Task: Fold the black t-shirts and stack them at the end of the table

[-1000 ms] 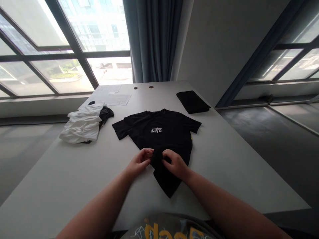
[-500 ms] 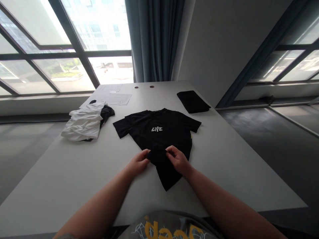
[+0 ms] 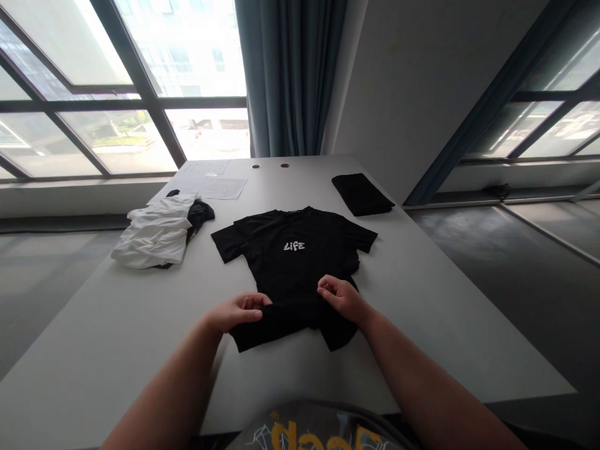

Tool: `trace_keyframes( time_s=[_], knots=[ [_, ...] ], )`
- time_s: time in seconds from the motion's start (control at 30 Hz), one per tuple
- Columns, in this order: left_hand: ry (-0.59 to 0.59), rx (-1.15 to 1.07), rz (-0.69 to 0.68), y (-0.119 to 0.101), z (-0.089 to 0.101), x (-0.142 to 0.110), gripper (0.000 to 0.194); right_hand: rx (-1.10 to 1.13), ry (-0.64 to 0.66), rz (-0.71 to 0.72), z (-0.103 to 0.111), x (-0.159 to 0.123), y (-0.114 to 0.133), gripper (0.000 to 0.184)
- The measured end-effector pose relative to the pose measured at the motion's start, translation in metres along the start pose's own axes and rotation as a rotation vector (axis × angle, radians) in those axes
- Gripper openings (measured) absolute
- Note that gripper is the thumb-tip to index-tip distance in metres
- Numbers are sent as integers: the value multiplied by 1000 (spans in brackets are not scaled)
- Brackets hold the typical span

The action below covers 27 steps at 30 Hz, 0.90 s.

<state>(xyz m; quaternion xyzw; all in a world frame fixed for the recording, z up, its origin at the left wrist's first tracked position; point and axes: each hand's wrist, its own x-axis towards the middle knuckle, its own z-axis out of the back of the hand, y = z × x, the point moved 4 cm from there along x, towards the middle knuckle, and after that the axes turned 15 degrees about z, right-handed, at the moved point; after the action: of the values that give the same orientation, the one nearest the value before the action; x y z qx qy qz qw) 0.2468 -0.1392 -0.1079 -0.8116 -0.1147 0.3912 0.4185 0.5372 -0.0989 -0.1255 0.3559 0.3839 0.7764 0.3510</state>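
1. Black short-sleeved cotton T-shirt [image 3: 293,262] with white "LIFE" lettering: lies front up in the middle of the table, collar toward the far edge, hem toward the near edge; the lower part is bunched and uneven.
2. Left hand [image 3: 237,310]: fingers curled closed, pinching the hem at the shirt's lower left corner.
3. Right hand [image 3: 341,296]: fingers closed in a pinch on the fabric at the lower right side of the shirt, well apart from the left hand.
4. Grey rectangular table [image 3: 445,312]: carries every item listed.
5. Crumpled pile of white and dark garments [image 3: 157,234]: near the left edge.
6. Folded black cloth [image 3: 360,194]: near the right edge, toward the far right corner.
7. White paper sheets [image 3: 213,181]: near the far left corner.
8. Blue-grey curtain [image 3: 290,75]: hangs beyond the far edge, between the windows.
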Motion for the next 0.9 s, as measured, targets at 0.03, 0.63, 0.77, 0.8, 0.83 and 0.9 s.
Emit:
trace_keyframes(
  time_s=[0.03,0.63,0.77,0.8,0.83,0.9],
  knots=[
    [29,29,15,0,2,-5,51,-32,-8,0,4,0,0,23],
    [-978,1282,11,-10,0,6,13,-514,275,-375,31,-32,22,18],
    [-896,1291,-51,-1,-15,1,42,-706,173,-137,35,-32,23,16],
    [-855,1266,-79,1,-19,0,52,-725,164,-76,34,-32,20,16],
    [-817,1238,-101,2,-23,0,60,-739,163,-21,33,-33,16,16],
    [-764,1189,-112,4,-30,0,67,-767,159,36,30,-34,7,22]
  ],
)
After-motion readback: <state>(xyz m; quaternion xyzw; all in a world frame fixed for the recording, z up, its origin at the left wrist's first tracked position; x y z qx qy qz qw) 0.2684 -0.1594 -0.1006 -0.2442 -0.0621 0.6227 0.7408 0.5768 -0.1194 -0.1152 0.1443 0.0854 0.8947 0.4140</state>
